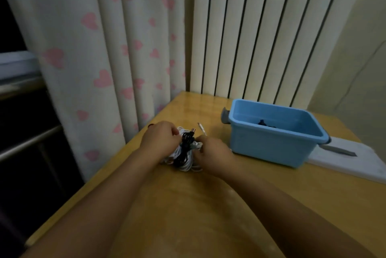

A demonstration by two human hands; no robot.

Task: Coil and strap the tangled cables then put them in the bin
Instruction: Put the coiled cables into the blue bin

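Observation:
A tangled bundle of white and black cables (183,153) lies on the wooden table (188,216) between my two hands. My left hand (160,140) grips the bundle's left side with curled fingers. My right hand (213,151) holds its right side, fingers curled into the white loops. A small plug end (193,130) and a thin pale strap or connector (202,129) stick out just behind the bundle. The blue plastic bin (271,145) stands to the right, with a dark cable (264,123) lying inside it.
A white board (355,166) with a grey knife-like tool (338,150) on it lies behind and right of the bin. A curtain with pink hearts (94,49) hangs along the table's left edge. A striped wall panel (261,28) is behind.

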